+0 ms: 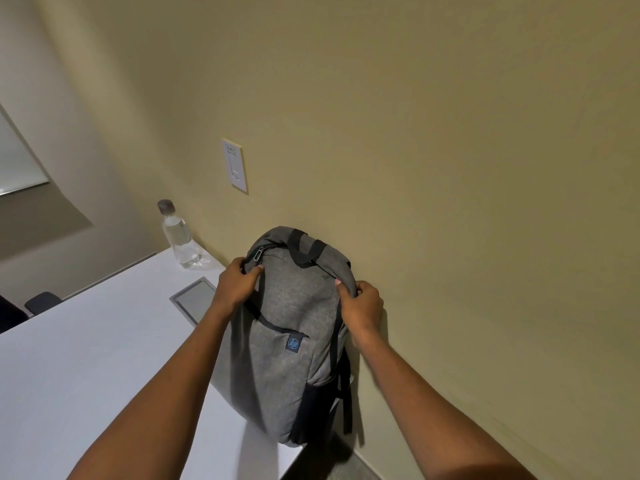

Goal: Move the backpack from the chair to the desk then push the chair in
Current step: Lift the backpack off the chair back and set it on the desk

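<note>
A grey backpack with black straps and a blue round logo stands upright on the white desk, at the desk's right end and leaning against the yellow wall. My left hand grips its upper left side near the zipper. My right hand grips its upper right side. The bag's bottom sits near the desk's front right corner. The chair it came from is out of view.
A clear water bottle stands at the desk's far end by the wall. A grey cable hatch is set into the desk top. A dark chair shows beyond the desk's left edge. A wall switch plate hangs above.
</note>
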Demonstrator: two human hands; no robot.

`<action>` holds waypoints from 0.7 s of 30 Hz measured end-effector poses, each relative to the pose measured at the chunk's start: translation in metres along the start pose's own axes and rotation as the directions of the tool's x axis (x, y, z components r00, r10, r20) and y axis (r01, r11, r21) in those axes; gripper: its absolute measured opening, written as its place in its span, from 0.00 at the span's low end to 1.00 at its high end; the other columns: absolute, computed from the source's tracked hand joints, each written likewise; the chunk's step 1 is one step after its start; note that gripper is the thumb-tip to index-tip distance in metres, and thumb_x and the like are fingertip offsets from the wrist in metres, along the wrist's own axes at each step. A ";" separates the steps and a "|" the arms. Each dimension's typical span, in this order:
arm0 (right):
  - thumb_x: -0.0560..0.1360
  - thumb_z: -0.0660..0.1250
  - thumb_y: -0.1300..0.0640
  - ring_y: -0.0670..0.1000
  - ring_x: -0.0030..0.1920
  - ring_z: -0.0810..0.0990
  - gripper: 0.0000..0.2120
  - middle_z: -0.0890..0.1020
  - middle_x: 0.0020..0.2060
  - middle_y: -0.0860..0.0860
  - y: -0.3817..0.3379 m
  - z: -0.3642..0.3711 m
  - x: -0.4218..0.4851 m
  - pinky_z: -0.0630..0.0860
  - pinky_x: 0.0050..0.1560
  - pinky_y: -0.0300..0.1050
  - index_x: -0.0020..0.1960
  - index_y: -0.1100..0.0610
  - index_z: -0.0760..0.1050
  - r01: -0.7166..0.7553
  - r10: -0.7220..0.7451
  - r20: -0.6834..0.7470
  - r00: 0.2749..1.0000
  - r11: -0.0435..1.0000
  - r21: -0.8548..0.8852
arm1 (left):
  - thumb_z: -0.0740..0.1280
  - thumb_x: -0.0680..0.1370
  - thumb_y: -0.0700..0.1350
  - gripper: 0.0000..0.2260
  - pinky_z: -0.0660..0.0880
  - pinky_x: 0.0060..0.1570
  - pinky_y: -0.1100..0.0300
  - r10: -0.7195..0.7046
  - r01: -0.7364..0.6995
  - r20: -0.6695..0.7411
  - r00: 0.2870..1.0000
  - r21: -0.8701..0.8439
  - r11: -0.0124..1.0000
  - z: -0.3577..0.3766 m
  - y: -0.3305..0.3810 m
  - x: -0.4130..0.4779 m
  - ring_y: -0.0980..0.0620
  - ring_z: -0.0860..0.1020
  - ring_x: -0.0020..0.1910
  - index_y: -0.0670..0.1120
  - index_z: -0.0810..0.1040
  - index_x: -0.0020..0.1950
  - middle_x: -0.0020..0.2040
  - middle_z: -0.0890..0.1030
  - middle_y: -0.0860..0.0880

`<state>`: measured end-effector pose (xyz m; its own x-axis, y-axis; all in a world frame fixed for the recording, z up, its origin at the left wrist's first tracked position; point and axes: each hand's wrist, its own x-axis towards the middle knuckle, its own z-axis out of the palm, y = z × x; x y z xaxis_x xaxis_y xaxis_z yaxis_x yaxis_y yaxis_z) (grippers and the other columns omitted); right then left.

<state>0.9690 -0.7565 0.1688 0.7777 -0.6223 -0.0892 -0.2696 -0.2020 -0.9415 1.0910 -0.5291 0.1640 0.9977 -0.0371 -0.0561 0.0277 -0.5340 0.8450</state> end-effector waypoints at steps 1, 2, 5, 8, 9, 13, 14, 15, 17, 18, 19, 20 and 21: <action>0.79 0.73 0.45 0.53 0.40 0.82 0.16 0.82 0.36 0.48 0.003 -0.001 0.001 0.71 0.34 0.43 0.43 0.58 0.79 0.001 -0.001 0.003 1.000 1.000 0.005 | 0.66 0.83 0.53 0.25 0.72 0.61 0.48 0.009 -0.009 0.010 1.000 0.007 1.000 0.005 -0.002 -0.003 0.39 0.77 0.65 0.42 0.70 0.76 0.70 0.78 0.39; 0.79 0.72 0.45 0.53 0.41 0.82 0.15 0.82 0.38 0.48 0.005 -0.002 0.001 0.73 0.36 0.43 0.45 0.57 0.79 0.006 -0.006 0.011 1.000 1.000 0.006 | 0.66 0.83 0.50 0.23 0.73 0.62 0.47 0.025 -0.025 0.010 1.000 0.013 1.000 0.008 -0.005 -0.005 0.38 0.77 0.65 0.43 0.71 0.76 0.70 0.78 0.39; 0.78 0.74 0.46 0.52 0.49 0.84 0.14 0.84 0.47 0.48 0.011 -0.001 -0.007 0.79 0.47 0.45 0.55 0.54 0.79 0.030 -0.032 0.056 0.998 0.999 0.032 | 0.63 0.85 0.45 0.18 0.74 0.68 0.40 0.039 -0.040 -0.029 0.999 -0.029 0.999 0.012 -0.009 -0.008 0.36 0.78 0.65 0.42 0.75 0.74 0.67 0.81 0.39; 0.77 0.76 0.50 0.53 0.57 0.83 0.20 0.83 0.57 0.52 0.019 0.001 -0.020 0.81 0.60 0.51 0.65 0.56 0.76 0.055 -0.057 0.027 0.998 0.997 0.052 | 0.59 0.86 0.43 0.16 0.74 0.68 0.39 0.045 -0.047 -0.026 0.999 -0.057 0.997 0.012 -0.008 -0.007 0.35 0.78 0.64 0.43 0.78 0.71 0.65 0.82 0.39; 0.77 0.76 0.50 0.54 0.58 0.83 0.21 0.83 0.58 0.52 0.021 0.001 -0.023 0.81 0.62 0.52 0.66 0.56 0.76 0.064 -0.064 -0.009 0.998 0.996 0.058 | 0.59 0.86 0.42 0.16 0.74 0.69 0.40 0.052 -0.052 0.000 0.999 -0.062 0.997 0.013 -0.007 -0.007 0.36 0.78 0.65 0.44 0.77 0.72 0.66 0.81 0.40; 0.78 0.75 0.50 0.54 0.60 0.81 0.23 0.81 0.60 0.52 0.023 0.004 -0.038 0.80 0.63 0.53 0.68 0.55 0.74 0.092 -0.087 -0.067 0.994 0.993 0.070 | 0.60 0.86 0.42 0.21 0.67 0.76 0.38 0.056 -0.044 0.120 0.991 -0.101 0.994 0.007 -0.013 -0.012 0.40 0.72 0.74 0.48 0.68 0.80 0.76 0.74 0.43; 0.78 0.75 0.50 0.54 0.60 0.81 0.23 0.80 0.60 0.52 0.023 0.004 -0.041 0.80 0.63 0.52 0.69 0.55 0.73 0.096 -0.092 -0.064 0.994 0.993 0.064 | 0.61 0.86 0.44 0.23 0.66 0.76 0.38 0.053 -0.040 0.124 0.991 -0.104 0.994 0.005 -0.016 -0.015 0.40 0.71 0.75 0.49 0.65 0.81 0.78 0.72 0.44; 0.78 0.75 0.50 0.54 0.60 0.81 0.23 0.80 0.60 0.52 0.022 0.003 -0.042 0.80 0.62 0.52 0.69 0.55 0.72 0.105 -0.102 -0.062 0.993 0.993 0.054 | 0.63 0.85 0.47 0.25 0.65 0.77 0.38 0.050 -0.038 0.117 0.992 -0.103 0.994 0.006 -0.016 -0.016 0.40 0.70 0.76 0.49 0.63 0.82 0.79 0.70 0.44; 0.78 0.75 0.49 0.53 0.60 0.81 0.24 0.79 0.60 0.49 0.023 0.001 -0.046 0.80 0.62 0.52 0.69 0.54 0.71 0.117 -0.115 -0.054 0.992 0.993 0.032 | 0.64 0.85 0.52 0.29 0.64 0.78 0.41 0.033 -0.024 0.088 0.996 -0.094 0.995 0.006 -0.020 -0.024 0.40 0.67 0.78 0.49 0.59 0.84 0.82 0.66 0.44; 0.78 0.75 0.49 0.53 0.60 0.80 0.25 0.78 0.59 0.48 0.022 0.000 -0.047 0.80 0.63 0.52 0.70 0.54 0.71 0.125 -0.124 -0.049 0.991 0.992 0.021 | 0.65 0.84 0.54 0.31 0.63 0.77 0.41 0.035 -0.028 0.075 0.997 -0.087 0.996 0.006 -0.021 -0.027 0.40 0.66 0.79 0.49 0.58 0.84 0.82 0.65 0.44; 0.78 0.75 0.49 0.53 0.62 0.80 0.26 0.79 0.60 0.48 0.023 -0.002 -0.049 0.79 0.63 0.51 0.71 0.54 0.70 0.132 -0.132 -0.044 0.990 0.991 0.002 | 0.65 0.84 0.55 0.32 0.63 0.77 0.42 0.044 -0.038 0.071 0.997 -0.082 0.996 0.008 -0.024 -0.031 0.40 0.66 0.79 0.49 0.57 0.84 0.83 0.65 0.44; 0.78 0.75 0.49 0.53 0.64 0.79 0.27 0.79 0.63 0.50 0.023 -0.005 -0.051 0.78 0.64 0.48 0.73 0.54 0.69 0.143 -0.144 -0.040 0.989 0.989 -0.024 | 0.65 0.84 0.56 0.32 0.64 0.76 0.42 0.061 -0.056 0.060 0.996 -0.080 0.995 0.010 -0.026 -0.036 0.40 0.66 0.79 0.49 0.57 0.84 0.82 0.65 0.44; 0.78 0.74 0.48 0.54 0.67 0.78 0.29 0.78 0.66 0.51 0.023 -0.005 -0.051 0.75 0.64 0.45 0.74 0.54 0.68 0.158 -0.161 -0.036 0.986 0.985 -0.063 | 0.64 0.84 0.57 0.32 0.64 0.76 0.42 0.080 -0.076 0.047 0.996 -0.077 0.994 0.011 -0.028 -0.038 0.40 0.67 0.78 0.49 0.58 0.83 0.82 0.66 0.43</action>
<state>0.9198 -0.7332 0.1539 0.7899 -0.6086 0.0753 -0.1783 -0.3454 -0.9214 1.0512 -0.5218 0.1368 0.9928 -0.1192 -0.0137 -0.0434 -0.4630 0.8853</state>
